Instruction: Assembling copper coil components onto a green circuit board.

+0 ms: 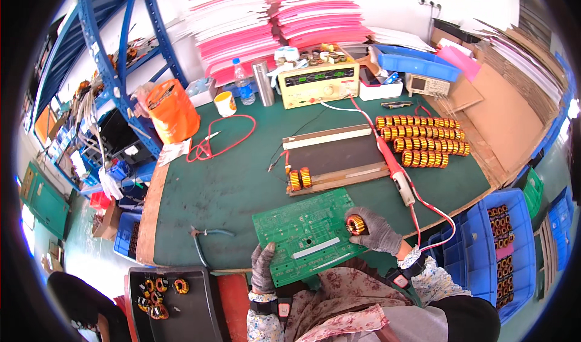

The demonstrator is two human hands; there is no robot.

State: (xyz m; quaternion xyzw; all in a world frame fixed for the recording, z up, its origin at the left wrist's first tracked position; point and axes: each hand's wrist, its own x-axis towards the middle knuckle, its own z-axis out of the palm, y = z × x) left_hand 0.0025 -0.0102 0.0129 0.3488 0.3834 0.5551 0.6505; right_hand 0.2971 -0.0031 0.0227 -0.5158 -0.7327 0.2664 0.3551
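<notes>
My left hand (262,268), in a grey glove, grips the lower left edge of a green circuit board (290,227), thumb on top. The board is held tilted over the table's front edge and bears a long white strip. At the board's right edge, my gloved right hand (380,233) is closed on a copper-wound toroidal coil (356,224). Whether that hand also grips the board is hidden. Beyond the board lies a dark fixture (333,151) with pale rails, and two coils (299,179) sit at its left end. A red-handled test probe (393,169) rests across its right end.
Several rows of coils (420,139) stand at the right of the green table. A yellow bench meter (321,87) is at the back. Pliers (203,239) lie at the left front. A black tray (181,309) holds loose coils; blue crates (472,239) stand right. A red lead (212,151) loops at left.
</notes>
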